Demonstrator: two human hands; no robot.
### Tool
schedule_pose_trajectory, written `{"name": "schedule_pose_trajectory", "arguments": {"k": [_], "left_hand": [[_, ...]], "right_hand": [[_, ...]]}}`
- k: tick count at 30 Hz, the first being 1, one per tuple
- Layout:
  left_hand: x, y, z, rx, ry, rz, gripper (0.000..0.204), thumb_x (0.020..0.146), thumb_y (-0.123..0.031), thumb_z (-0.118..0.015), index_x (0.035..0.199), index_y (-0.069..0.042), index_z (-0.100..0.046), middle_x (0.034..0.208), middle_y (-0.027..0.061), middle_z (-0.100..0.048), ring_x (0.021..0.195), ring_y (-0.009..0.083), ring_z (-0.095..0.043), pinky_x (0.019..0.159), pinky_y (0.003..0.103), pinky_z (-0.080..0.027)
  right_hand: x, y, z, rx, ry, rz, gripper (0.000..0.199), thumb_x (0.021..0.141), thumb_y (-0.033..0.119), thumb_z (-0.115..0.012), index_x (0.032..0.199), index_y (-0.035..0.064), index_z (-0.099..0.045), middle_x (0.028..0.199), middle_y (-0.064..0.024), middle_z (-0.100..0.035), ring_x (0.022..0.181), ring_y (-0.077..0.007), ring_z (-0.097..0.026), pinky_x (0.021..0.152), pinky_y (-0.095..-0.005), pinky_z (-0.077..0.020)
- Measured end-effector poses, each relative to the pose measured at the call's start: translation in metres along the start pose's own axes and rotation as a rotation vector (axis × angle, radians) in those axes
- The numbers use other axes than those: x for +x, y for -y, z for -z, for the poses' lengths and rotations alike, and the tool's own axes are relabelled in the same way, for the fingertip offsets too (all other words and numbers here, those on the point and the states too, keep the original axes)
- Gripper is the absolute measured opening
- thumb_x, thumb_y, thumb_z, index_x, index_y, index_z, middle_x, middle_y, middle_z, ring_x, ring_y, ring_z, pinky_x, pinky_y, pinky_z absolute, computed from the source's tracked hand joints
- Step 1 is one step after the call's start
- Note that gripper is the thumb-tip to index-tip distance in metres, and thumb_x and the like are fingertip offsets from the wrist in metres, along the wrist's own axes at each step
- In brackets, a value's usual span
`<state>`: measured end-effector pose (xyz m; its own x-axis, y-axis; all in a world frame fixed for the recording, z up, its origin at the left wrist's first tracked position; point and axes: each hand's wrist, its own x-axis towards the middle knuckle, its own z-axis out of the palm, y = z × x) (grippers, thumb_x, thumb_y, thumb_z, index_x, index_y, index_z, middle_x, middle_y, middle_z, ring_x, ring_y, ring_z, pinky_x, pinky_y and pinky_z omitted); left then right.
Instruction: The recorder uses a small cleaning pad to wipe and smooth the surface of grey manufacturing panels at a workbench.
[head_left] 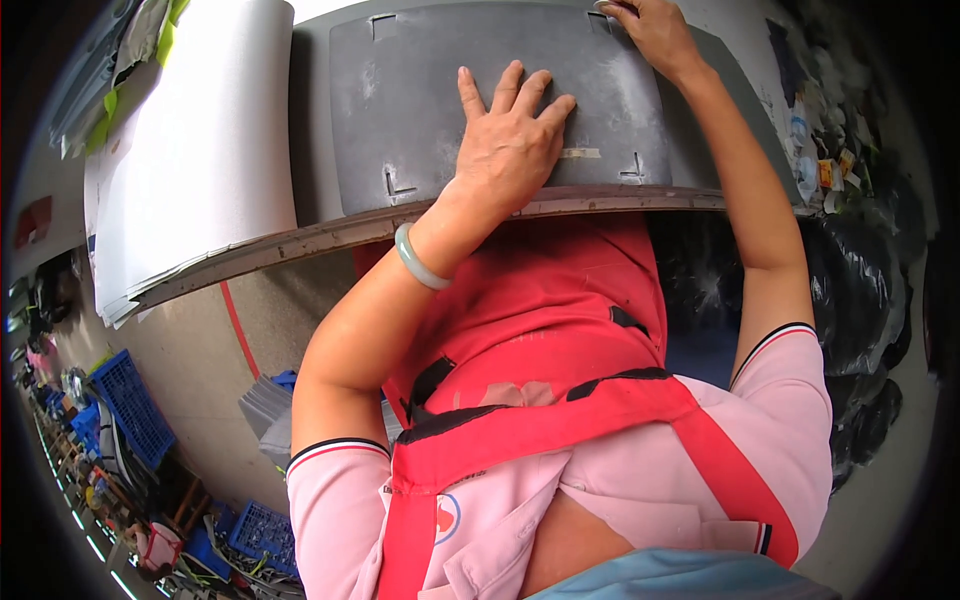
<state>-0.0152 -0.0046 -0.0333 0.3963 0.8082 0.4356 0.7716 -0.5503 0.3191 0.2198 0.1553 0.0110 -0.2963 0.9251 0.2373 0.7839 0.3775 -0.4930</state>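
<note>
- Head view: one dark grey panel lies flat at the top centre of the frame, over one wider dark sheet.
- Writing: you wear one round red-and-blue badge on your pink shirt, lower centre; small dark lettering beside the red apron's strap is too small to read.
- Your left hand, one, rests on the panel, palm down and fingers spread, four digits showing; it grasps nothing.
- Your right hand, one, is at the upper right, fingertips pinched together on one small pale object near the panel's top right corner; the frame edge cuts it, so you cannot tell its kind.
- Counts: one L-shaped slot at the panel's lower left, another at its lower right; one tape strip; one pale green bangle.
- White sheets fill the upper left, uncounted; at least two blue crates stand lower left.
</note>
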Motion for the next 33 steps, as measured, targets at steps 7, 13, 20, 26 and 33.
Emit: {"name": "schedule_pose_trajectory", "arguments": {"k": [7, 13, 20, 26, 33], "left_hand": [[0.002, -0.001, 0.0, -0.023, -0.01, 0.005, 0.034, 0.094, -0.02, -0.062, 0.127, -0.016, -0.067, 0.139, 0.0122, -0.055, 0.138, 0.0385, -0.044, 0.11, 0.08, -0.022], [-0.001, -0.001, 0.002, 0.0, -0.006, 0.043, 0.032, 0.096, -0.019, -0.063, 0.128, -0.019, -0.067, 0.139, 0.0097, -0.057, 0.138, 0.0349, -0.046, 0.111, 0.076, -0.026], [0.001, -0.001, -0.002, 0.012, -0.013, 0.032, 0.035, 0.095, -0.02, -0.064, 0.13, -0.02, -0.066, 0.141, 0.0087, -0.056, 0.14, 0.0345, -0.044, 0.111, 0.077, -0.025], [0.0, -0.001, -0.002, 0.037, -0.016, 0.031, 0.035, 0.094, -0.021, -0.064, 0.128, -0.02, -0.067, 0.14, 0.0083, -0.055, 0.14, 0.0353, -0.044, 0.11, 0.078, -0.024], [0.0, -0.002, -0.007, -0.013, -0.059, 0.031, 0.033, 0.091, -0.025, -0.066, 0.124, -0.018, -0.068, 0.137, 0.0106, -0.054, 0.138, 0.036, -0.043, 0.109, 0.08, -0.024]], "right_hand": [[0.01, -0.021, -0.004, -0.293, -0.003, 0.276, 0.019, 0.091, 0.016, -0.066, 0.092, -0.0018, -0.07, 0.088, -0.0184, -0.071, 0.077, -0.0317, -0.07, 0.072, -0.04, -0.0534], [0.001, 0.013, -0.001, 0.181, -0.024, -0.354, 0.015, 0.09, 0.015, -0.066, 0.089, 0.0004, -0.067, 0.073, -0.0139, -0.069, 0.063, -0.0234, -0.066, 0.06, -0.038, -0.0523], [0.012, 0.008, 0.006, -0.041, 0.065, -0.257, 0.012, 0.089, 0.011, -0.063, 0.091, 0.0005, -0.067, 0.07, -0.0056, -0.067, 0.057, -0.0124, -0.062, 0.052, -0.0284, -0.0512], [0.028, 0.052, -0.006, 0.341, 0.007, -0.282, 0.012, 0.09, 0.012, -0.067, 0.09, -0.0007, -0.068, 0.069, -0.0043, -0.066, 0.055, -0.0115, -0.061, 0.05, -0.028, -0.0492], [0.061, 0.115, -0.097, 0.157, 0.072, 0.285, 0.019, 0.091, 0.016, -0.069, 0.098, -0.0009, -0.074, 0.087, -0.0191, -0.074, 0.077, -0.0284, -0.072, 0.074, -0.038, -0.056]]}}
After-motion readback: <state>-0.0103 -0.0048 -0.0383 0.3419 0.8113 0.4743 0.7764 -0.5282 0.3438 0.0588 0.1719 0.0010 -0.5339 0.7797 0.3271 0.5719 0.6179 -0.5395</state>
